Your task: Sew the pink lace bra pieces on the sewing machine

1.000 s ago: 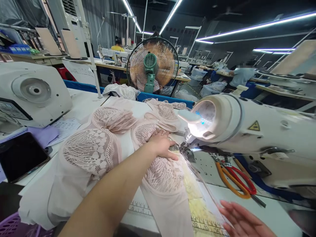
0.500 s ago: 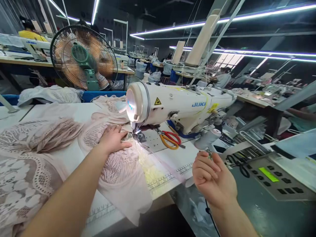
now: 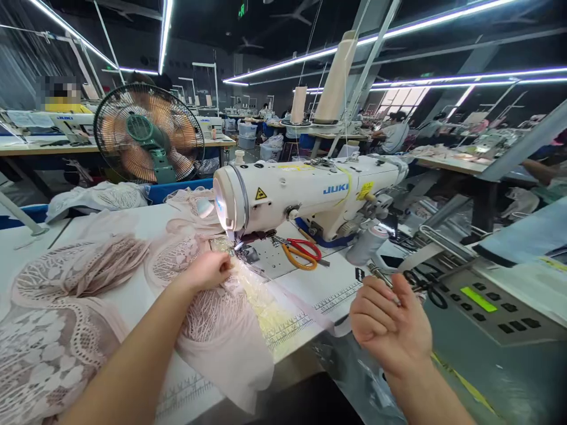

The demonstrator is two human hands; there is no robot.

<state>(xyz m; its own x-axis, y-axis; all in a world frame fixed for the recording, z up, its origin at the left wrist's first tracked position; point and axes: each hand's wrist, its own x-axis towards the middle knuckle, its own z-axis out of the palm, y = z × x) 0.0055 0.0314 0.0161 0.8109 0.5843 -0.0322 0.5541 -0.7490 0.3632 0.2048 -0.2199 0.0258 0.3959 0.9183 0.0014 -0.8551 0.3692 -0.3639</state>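
My left hand (image 3: pixel 209 273) is closed at the edge of a pale pink lace piece (image 3: pixel 215 313), just left of the needle area of a white sewing machine (image 3: pixel 283 192). Its fingertips are curled under and partly hidden, pinching the fabric. A sheer yellowish strip (image 3: pixel 266 307) runs from the presser foot toward the table's front edge. Off the table's front right, my right hand (image 3: pixel 392 324) is raised with curled fingers. A slim metal tool (image 3: pixel 377 273) shows between its thumb and fingers; its kind is unclear.
Scissors with red and orange handles (image 3: pixel 303 254) lie beside the machine bed. More lace pieces (image 3: pixel 66 330) cover the left side. A grey thread cone (image 3: pixel 367 245) and a control panel (image 3: pixel 491 310) are at right. A fan (image 3: pixel 148 133) stands behind; people sit at machines farther back.
My left hand has gone from lying flat with spread fingers to a closed pinch by the needle. The right hand stays curled, now showing more of the metal tool. The view has shifted slightly.
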